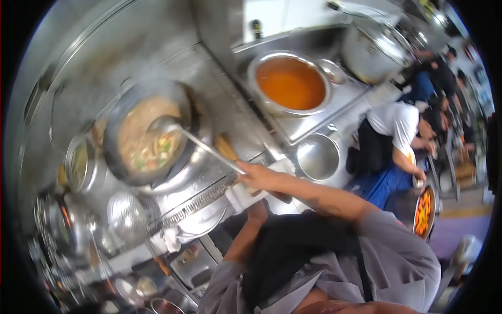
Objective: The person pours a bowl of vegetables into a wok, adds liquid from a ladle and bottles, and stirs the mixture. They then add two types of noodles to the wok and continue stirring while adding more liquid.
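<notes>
My right hand [253, 175] is closed around the handle of a metal ladle [207, 149]. The ladle's bowl dips into a dark wok [113, 149] on the stove, which holds a pale brown liquid with green and orange pieces [146, 133]. Steam rises over it. Below my right forearm, near the stove's front edge, is my left hand [257, 211], in shadow, its fingers mostly hidden. Close to both hands is a white folded cloth [243, 198].
A steel basin of orange liquid [291, 83] and a lidded pot [372, 51] stand beyond the stove. An empty metal bowl [318, 157] is right of it. A perforated strainer [127, 217] lies left. A co-worker [389, 125] bends near a pan of cut vegetables [423, 212].
</notes>
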`<action>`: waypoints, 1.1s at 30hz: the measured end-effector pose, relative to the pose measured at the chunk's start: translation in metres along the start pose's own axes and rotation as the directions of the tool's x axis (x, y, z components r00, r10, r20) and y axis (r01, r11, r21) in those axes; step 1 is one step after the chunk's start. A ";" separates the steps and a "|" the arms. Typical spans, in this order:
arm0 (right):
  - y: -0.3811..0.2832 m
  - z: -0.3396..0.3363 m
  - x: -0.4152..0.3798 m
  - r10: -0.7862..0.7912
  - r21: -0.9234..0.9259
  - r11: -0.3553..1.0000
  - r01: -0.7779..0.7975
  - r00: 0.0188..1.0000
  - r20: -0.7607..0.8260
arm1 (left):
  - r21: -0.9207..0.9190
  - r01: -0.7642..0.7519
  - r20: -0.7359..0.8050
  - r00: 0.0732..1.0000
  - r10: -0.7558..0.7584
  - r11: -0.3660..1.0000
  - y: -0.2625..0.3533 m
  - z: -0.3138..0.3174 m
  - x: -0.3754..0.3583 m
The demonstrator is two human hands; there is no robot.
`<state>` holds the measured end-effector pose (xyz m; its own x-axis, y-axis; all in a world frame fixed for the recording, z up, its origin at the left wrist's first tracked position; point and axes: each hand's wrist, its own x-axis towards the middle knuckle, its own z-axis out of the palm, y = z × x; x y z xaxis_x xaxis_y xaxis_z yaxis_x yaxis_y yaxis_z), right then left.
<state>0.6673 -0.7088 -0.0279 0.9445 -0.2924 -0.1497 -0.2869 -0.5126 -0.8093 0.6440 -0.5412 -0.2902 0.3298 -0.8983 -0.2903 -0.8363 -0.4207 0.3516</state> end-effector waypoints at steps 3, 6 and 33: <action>-0.009 -0.003 0.003 0.044 0.096 0.994 -0.045 0.999 0.017 | -0.046 -0.007 -0.083 0.997 0.003 0.999 -0.011 0.025 0.008; -0.012 -0.007 -0.008 0.034 0.158 0.987 -0.036 0.999 0.010 | -0.063 -0.016 0.006 1.000 0.017 0.998 -0.002 -0.003 0.003; -0.005 -0.003 0.000 0.028 0.061 0.998 -0.030 0.999 0.029 | -0.031 -0.241 0.169 0.955 0.242 0.970 0.022 -0.049 -0.002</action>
<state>0.6689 -0.7084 -0.0220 0.9403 -0.2834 -0.1886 -0.3047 -0.4537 -0.8374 0.6464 -0.5549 -0.2381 0.0384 -0.9387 -0.3427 -0.8770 -0.1960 0.4387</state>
